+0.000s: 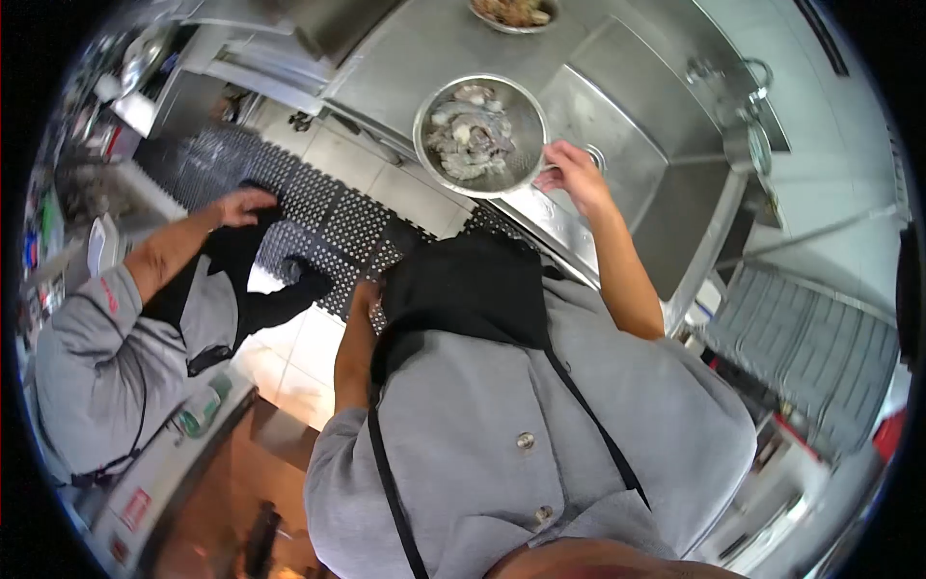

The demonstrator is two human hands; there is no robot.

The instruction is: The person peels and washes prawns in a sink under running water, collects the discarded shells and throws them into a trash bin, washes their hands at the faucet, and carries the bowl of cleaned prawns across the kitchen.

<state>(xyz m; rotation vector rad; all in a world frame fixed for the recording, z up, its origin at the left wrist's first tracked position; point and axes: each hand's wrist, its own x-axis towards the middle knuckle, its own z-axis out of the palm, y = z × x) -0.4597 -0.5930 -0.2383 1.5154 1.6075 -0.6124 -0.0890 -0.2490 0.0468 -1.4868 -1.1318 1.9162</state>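
My right hand (571, 177) grips the near right rim of a round metal bowl (527, 130), thumb and fingers closed on its edge. Inside the bowl lie wet, greyish-pink raw pieces (470, 133), whose kind I cannot make out. The bowl is at the front edge of the steel counter (395, 72), beside the sink. My left hand (367, 294) hangs low at my side next to my black apron (463, 289). Its fingers are mostly hidden and dark.
A steel sink (617, 125) with a tap (757, 82) lies to the right. Another bowl (511, 27) with brownish food stands farther back. A co-worker (125, 357) in grey is close on the left. Black perforated mats (328, 217) cover part of the tiled floor.
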